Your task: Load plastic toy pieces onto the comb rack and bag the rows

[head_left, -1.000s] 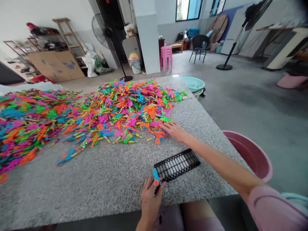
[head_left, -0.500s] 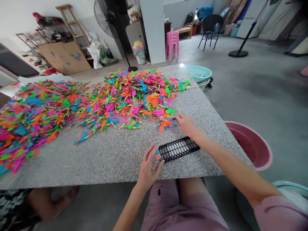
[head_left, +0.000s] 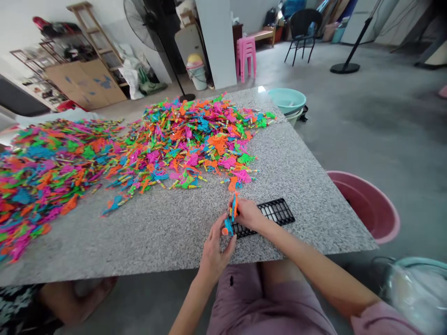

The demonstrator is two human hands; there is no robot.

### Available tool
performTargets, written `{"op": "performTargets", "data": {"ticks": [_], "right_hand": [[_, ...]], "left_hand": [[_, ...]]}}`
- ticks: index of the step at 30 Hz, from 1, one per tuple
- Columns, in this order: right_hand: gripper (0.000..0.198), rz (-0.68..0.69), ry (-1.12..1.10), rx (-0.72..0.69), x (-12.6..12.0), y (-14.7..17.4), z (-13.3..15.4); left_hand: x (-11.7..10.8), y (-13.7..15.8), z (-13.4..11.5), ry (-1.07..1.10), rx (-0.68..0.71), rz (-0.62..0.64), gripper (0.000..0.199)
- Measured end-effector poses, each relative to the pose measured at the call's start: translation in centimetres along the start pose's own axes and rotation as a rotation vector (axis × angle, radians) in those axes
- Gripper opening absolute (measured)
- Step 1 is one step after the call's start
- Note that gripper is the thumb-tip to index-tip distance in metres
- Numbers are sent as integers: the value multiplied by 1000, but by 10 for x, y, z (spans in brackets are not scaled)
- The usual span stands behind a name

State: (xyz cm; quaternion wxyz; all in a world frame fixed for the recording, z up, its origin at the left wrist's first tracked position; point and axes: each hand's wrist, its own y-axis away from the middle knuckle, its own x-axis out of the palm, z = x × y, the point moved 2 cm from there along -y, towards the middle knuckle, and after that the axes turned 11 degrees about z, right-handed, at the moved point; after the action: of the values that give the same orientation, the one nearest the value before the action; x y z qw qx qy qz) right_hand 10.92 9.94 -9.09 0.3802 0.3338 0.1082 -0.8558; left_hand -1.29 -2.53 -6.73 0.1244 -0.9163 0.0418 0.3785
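Observation:
A black plastic grid tray lies on the granite table near its front edge. My left hand holds the tray's left end between thumb and fingers. Inside that grip, a blue toy piece with an orange tip sits at the tray's end. Just above it, my right hand pinches a small orange-and-blue toy gun, held upright. Its fingertips are partly hidden behind the toy. Beyond the tray spreads a big heap of bright plastic toy guns, the nearest being a pink one.
A second heap of toy guns covers the table's left side. A pink tub stands by the right edge, turquoise basins by the far corner. Another person's leg shows below the table at left.
My right hand has come back from the near edge of the heap to the tray's left end, bringing an orange-and-blue toy gun. My left hand stays at the tray.

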Motion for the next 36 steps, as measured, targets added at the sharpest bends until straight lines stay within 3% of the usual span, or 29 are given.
{"op": "performTargets", "data": {"ticks": [3, 6, 9, 14, 16, 18, 21, 23, 26, 30, 36], "right_hand": [[44, 116, 202, 16, -9, 3, 8], [52, 173, 264, 7, -9, 5, 14], [48, 166, 308, 39, -4, 4, 17], [40, 148, 301, 55, -3, 3, 19], [40, 149, 241, -38, -16, 0, 15], [42, 44, 229, -117, -43, -6, 8], [38, -219, 447, 56, -92, -19, -9], [29, -215, 614, 200, -113, -28, -19], [24, -152, 589, 241, -121, -24, -28], [12, -233, 372, 287, -96, 18, -30], [10, -121, -363, 187, -1, 78, -5]], "left_hand": [[-8, -2, -5, 98, 13, 1, 62], [-19, -14, -5, 330, -13, -98, 47], [-26, -32, -1, 376, -70, -148, 34], [-33, -50, 0, 345, -77, -48, 23], [-37, -51, -3, 337, -74, -18, 23], [-41, -51, -7, 324, -70, -2, 23], [-44, -50, -11, 308, -75, 2, 23], [-44, -51, -12, 308, -88, 2, 23], [-43, -51, -13, 328, -110, 14, 25], [-39, -48, -10, 375, -147, 25, 30], [-31, -46, -7, 437, -181, 23, 38]]}}
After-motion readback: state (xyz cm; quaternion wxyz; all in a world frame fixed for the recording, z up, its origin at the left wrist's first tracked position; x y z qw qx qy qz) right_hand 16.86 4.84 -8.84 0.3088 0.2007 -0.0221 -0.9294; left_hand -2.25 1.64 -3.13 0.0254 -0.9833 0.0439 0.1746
